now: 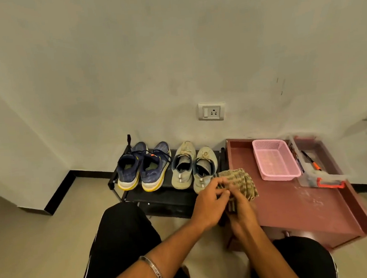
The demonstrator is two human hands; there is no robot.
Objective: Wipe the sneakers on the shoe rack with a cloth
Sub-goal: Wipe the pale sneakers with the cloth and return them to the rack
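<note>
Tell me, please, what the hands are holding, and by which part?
Both the left hand and the right hand grip the checked cloth by its bunched near end; the far end fans out free.

There is one view only, worn on the seated person's head, looking forward and steeply down over the knees toward the wall ahead. Its wide lens bows the floor edges and takes in the low shoe rack at the middle, close below, with the reddish table to the right. Nearest the lens, at the bottom centre, the left hand and right hand meet, forearms running in from the lower edge.
</note>
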